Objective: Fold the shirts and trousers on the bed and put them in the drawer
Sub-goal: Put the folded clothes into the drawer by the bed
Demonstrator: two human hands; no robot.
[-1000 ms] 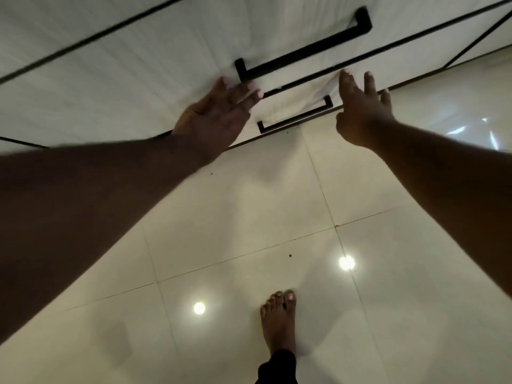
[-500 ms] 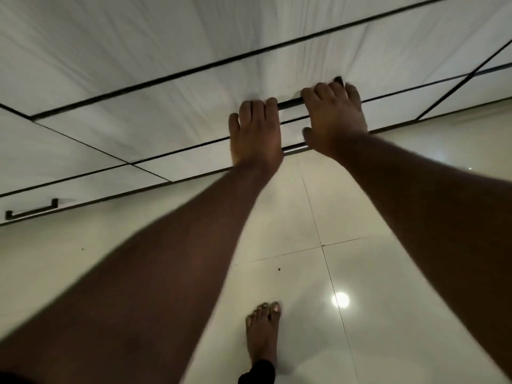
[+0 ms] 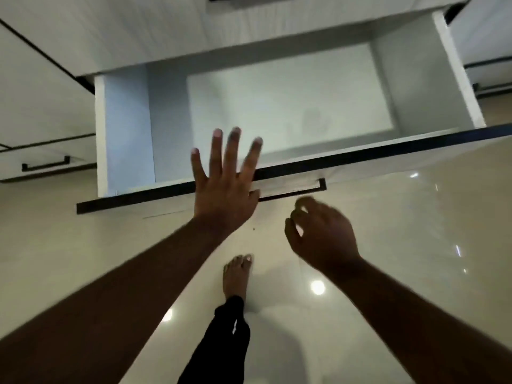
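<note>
The white laminate drawer [image 3: 291, 112], dark-edged along its front, stands pulled out before me, its pale interior showing no clothes. My left hand [image 3: 225, 189] spreads flat over the front edge; my right hand [image 3: 322, 236] hangs loosely curled, holding nothing, below the black bar handle [image 3: 293, 189]. Advice: leave it fully extended before fetching garments.

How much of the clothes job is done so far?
Done: the drawer is pulled open, and nothing shows inside it. In hand: nothing; the left hand is spread flat above the drawer front, and the right hand hangs loosely curled near the handle. Left: folding and putting away; no clothes or bed are in view.
</note>
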